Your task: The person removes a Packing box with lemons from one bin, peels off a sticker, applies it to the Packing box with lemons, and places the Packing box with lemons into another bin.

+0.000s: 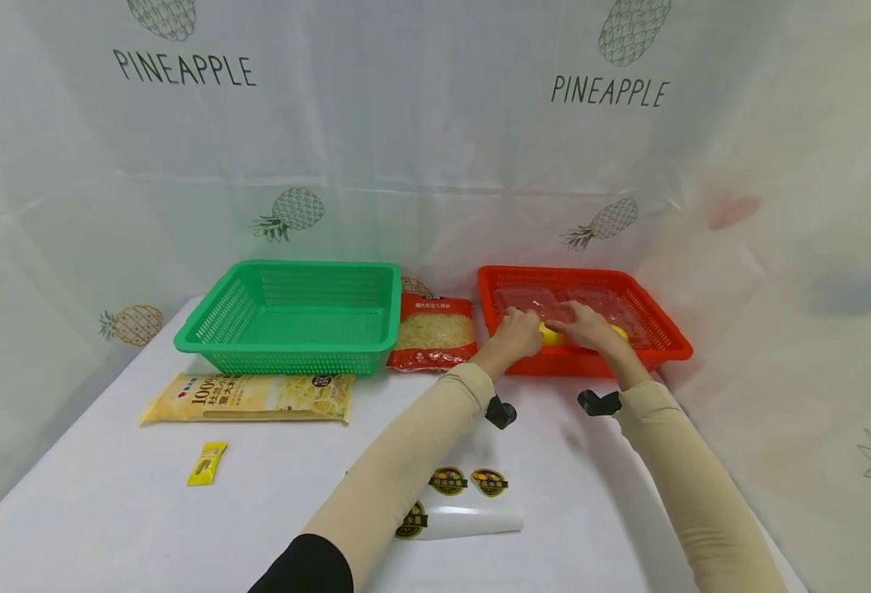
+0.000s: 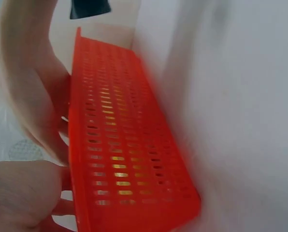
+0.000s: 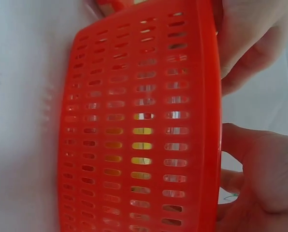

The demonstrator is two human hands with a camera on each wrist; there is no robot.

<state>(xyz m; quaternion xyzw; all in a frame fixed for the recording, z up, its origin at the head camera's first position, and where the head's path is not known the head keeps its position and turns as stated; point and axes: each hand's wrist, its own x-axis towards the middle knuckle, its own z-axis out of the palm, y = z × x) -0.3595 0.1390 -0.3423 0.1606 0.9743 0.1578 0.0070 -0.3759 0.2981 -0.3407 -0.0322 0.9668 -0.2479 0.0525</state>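
Both hands reach over the front rim of the red basket (image 1: 554, 362). My left hand (image 1: 522, 332) is in its front left part, fingers bent downward. Close beside it, the right hand (image 1: 589, 327) arches over the basket's middle. Between them shows a yellow item (image 1: 551, 334); a second yellow patch (image 1: 619, 333) shows right of the right hand. Clear plastic containers (image 1: 527, 298) lie toward the basket's back. In both wrist views the basket wall hides the fingertips, so I cannot tell what they hold. Yellow shows through the slots of the wall (image 3: 142, 145).
Left of the red basket lies a red pasta bag (image 1: 437, 333), then a green basket (image 1: 294, 362). A long yellow pasta bag (image 1: 250, 399) and a small yellow packet (image 1: 207, 464) lie in front. A sticker sheet (image 1: 472, 515) sits under the left forearm. A pineapple-print curtain (image 1: 435, 148) stands behind.
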